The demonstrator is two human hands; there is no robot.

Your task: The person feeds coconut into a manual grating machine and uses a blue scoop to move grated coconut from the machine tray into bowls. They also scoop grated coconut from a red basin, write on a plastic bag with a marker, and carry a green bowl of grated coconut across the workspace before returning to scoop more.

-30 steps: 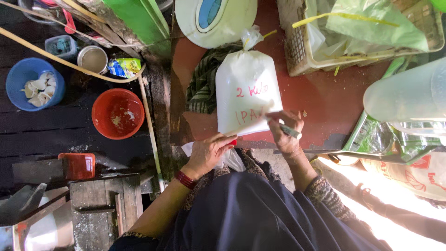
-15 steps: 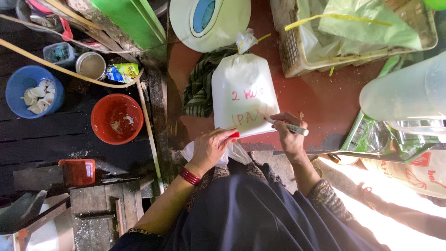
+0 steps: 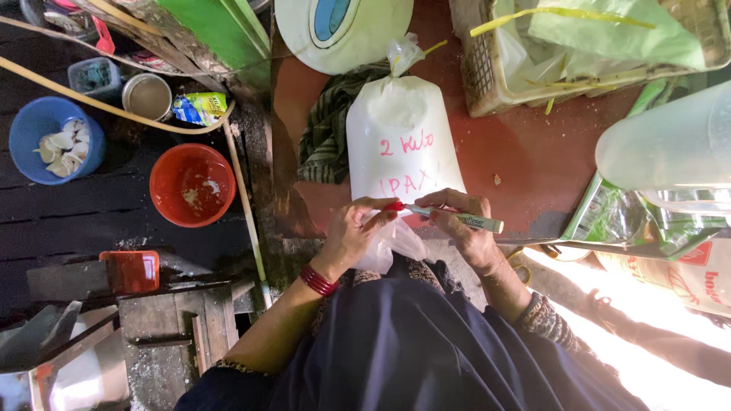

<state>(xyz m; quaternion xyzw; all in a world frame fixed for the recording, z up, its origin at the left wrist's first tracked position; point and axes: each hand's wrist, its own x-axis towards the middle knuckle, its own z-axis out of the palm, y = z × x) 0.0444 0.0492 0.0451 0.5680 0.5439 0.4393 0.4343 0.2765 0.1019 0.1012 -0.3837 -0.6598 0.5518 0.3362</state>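
Blue bowl and red bowl sit on dark planks far left, well apart from work. Striped cloth touches left edge of tied white bag lying on red floor. Left hand pinches red cap; right hand grips marker over bag's near end. Bare floor right of bag; wicker basket beyond, plastic jug far right.

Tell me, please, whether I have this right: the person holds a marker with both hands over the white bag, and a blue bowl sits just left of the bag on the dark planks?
Not quite. The bowl nearest the bag on the left is red; the blue bowl sits farther left. The head view shows this. The rest holds: the left hand and right hand both hold the marker over the white bag.
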